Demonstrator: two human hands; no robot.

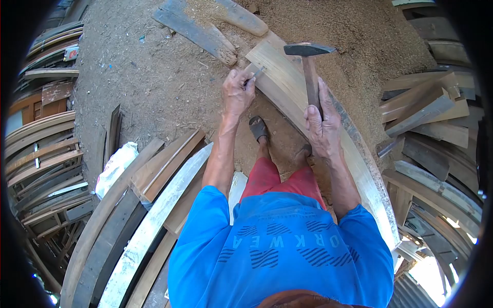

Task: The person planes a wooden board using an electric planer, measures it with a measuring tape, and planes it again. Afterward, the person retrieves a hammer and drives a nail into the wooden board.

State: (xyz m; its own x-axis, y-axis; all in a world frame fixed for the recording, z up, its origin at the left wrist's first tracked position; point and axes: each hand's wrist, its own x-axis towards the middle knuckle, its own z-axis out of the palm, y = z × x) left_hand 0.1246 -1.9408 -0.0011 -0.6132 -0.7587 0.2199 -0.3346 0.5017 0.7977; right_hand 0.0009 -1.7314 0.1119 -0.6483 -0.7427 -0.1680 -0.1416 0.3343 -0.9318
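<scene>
My right hand (323, 126) is closed around the wooden handle of a hammer (309, 50), its dark metal head raised above a long pale wooden plank (295, 95). At the near edge of that plank's far end, my left hand (239, 92) is closed in a pinch. Between its fingertips is a thin nail-like metal piece (259, 71), slanting toward the wood; its exact kind is too small to tell. The plank runs from the upper middle down along my right side.
Weathered boards (197, 31) with sawdust on them lie beyond the plank. A sawdust heap (354, 31) spreads at the upper right. Stacked timber (43, 154) lines the left, more planks (426, 108) the right. Curved boards (154, 226) and a white bag (117, 167) are at lower left.
</scene>
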